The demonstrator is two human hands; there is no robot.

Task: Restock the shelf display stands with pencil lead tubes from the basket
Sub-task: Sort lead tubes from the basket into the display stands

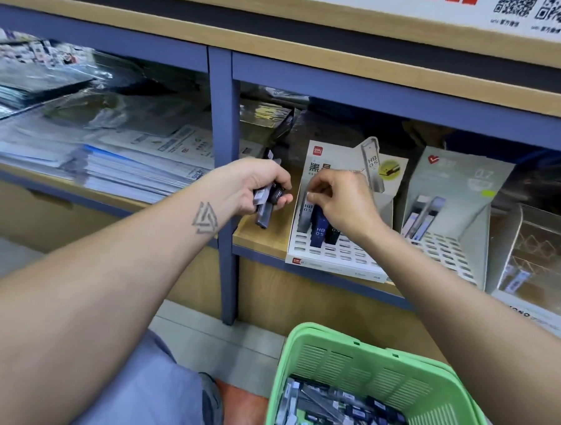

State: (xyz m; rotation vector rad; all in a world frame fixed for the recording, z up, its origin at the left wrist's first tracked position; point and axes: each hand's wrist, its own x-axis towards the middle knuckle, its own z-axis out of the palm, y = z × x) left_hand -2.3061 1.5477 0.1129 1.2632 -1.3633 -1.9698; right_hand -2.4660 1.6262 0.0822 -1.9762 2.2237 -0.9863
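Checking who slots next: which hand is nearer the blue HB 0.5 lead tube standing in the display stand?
Right hand, directly above the blue tube; left hand is off to its left.

"HB 0.5" on blue tube [319, 229]

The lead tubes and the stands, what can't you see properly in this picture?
- Head view: the grey tube's top, hidden by the right hand's grip.
- The tubes bunched in the left hand, count hidden by fingers.
- The green basket, cut off by the bottom edge.
- The clear stand far right, blurred and cut off.
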